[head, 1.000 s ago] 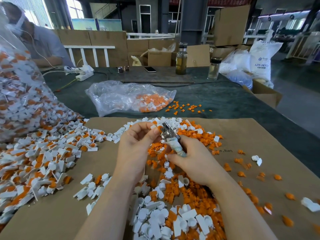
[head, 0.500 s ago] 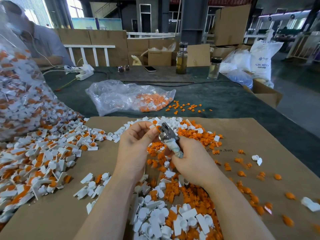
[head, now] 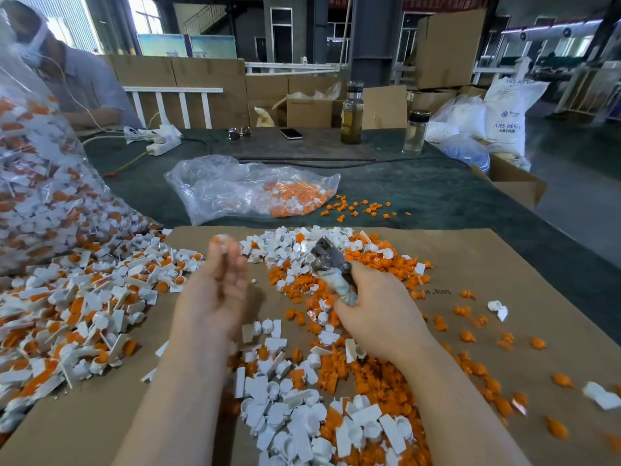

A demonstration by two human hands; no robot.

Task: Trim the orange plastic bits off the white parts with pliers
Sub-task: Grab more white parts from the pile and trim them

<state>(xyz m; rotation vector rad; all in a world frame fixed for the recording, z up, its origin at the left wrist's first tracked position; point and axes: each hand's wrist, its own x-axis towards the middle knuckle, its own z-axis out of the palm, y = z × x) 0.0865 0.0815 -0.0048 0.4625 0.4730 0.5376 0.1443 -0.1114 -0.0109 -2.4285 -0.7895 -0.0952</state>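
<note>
The right hand (head: 376, 311) grips the pliers (head: 331, 267) by their wrapped handles, fingers curled round them; the metal head points up and away from the person, over the middle of the cardboard sheet (head: 504, 264), and whether the tool's jaws are apart cannot be told. The left hand (head: 215, 290) is blurred, raised over the sheet just left of the pliers and apart from them; its fingertips (head: 223, 242) seem to pinch a small white and orange piece, though the blur leaves the grip uncertain.

A heap of untrimmed white parts with orange bits (head: 67, 314) covers the left edge of the cardboard, spilling from a big clear sack (head: 37, 183) at the far left corner; trimmed white parts (head: 292, 422) lie piled at the near edge between the forearms, and more white ones (head: 285, 247) sit near the far edge beyond the pliers; cut orange bits (head: 373, 375) lie thick under and beside the right wrist, thinning out toward the right edge.

Beyond the cardboard, on the dark table (head: 437, 196), a crumpled clear bag (head: 242, 186) holds orange scraps, with loose ones just right of it; near the table's far edge stand two bottles (head: 351, 112), a phone (head: 291, 133), sunglasses (head: 239, 132) and a power strip (head: 163, 144); another person (head: 77, 82) sits at the far left corner.
</note>
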